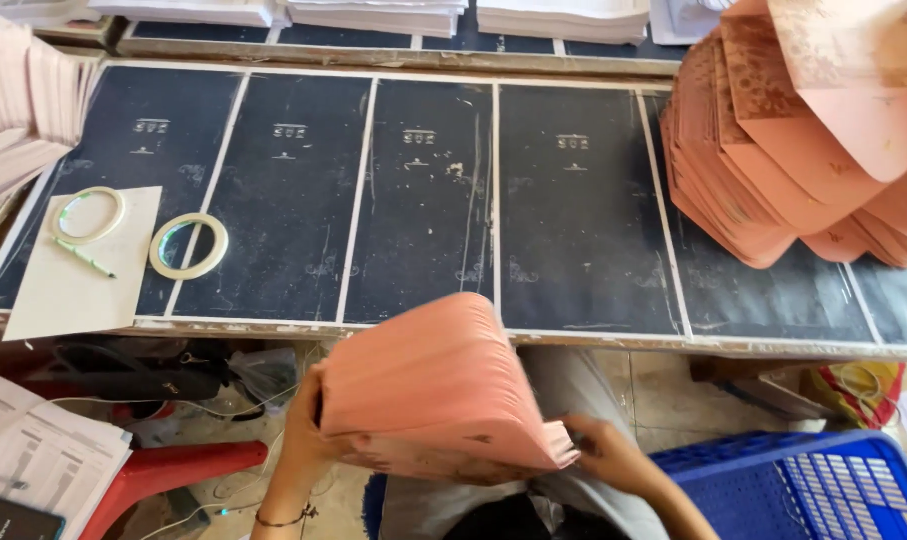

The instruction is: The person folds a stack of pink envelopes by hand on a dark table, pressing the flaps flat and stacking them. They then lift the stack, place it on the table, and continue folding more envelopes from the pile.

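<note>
Below the table edge [593, 340], over the lap, a thick pink paper stack [428, 385] sits clamped between both hands: left hand [308, 430] gripping its left end, right hand [603, 455] pinching the lower right corner.

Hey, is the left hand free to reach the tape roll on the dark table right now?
Probably not as things stand. The left hand grips the stack of pink sheets together with the right hand, so it is occupied. The path to the tape roll looks unobstructed otherwise.
</note>
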